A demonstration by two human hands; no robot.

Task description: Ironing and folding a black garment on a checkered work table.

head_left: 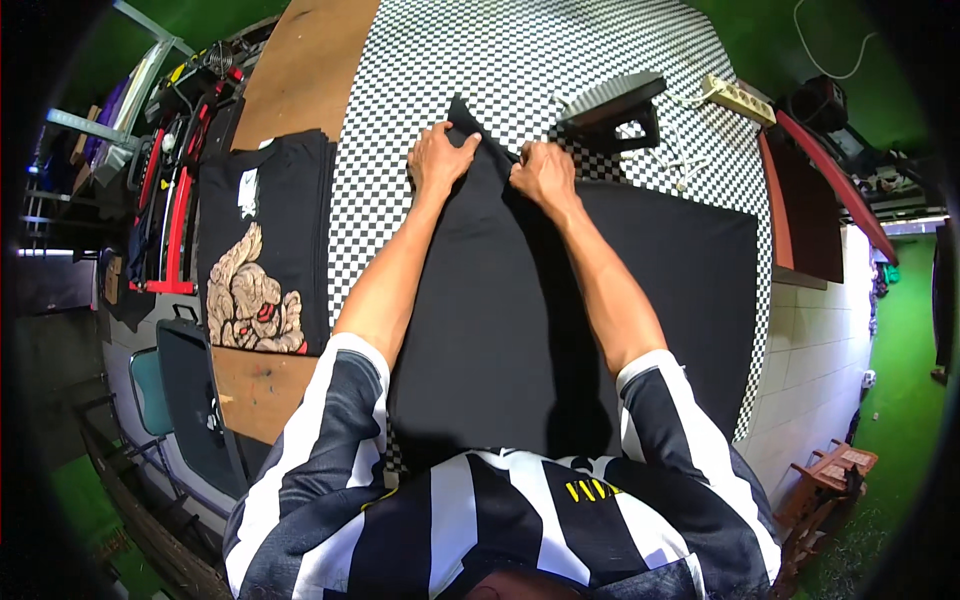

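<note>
A black T-shirt [480,330], partly folded over itself, lies spread on a black-and-white checkered cloth [420,50]. At its far left end my left hand [440,160] is closed on the fabric, thumb toward the right, with a dark tip of cloth poking out beyond the fingers. My right hand [546,176] grips the raised far edge a little to the right, its fingers curled. Between the two hands the edge is lifted into a slanting ridge. The right part of the shirt lies flat. Beyond my right hand stands a dark clothes iron [612,108].
To the left, a stack of folded black T-shirts [265,190] with a tan print rests on a brown wooden board [300,60]. A power strip [738,100] lies at the far right edge, its cables near the iron. A black case [195,400] stands below on the left.
</note>
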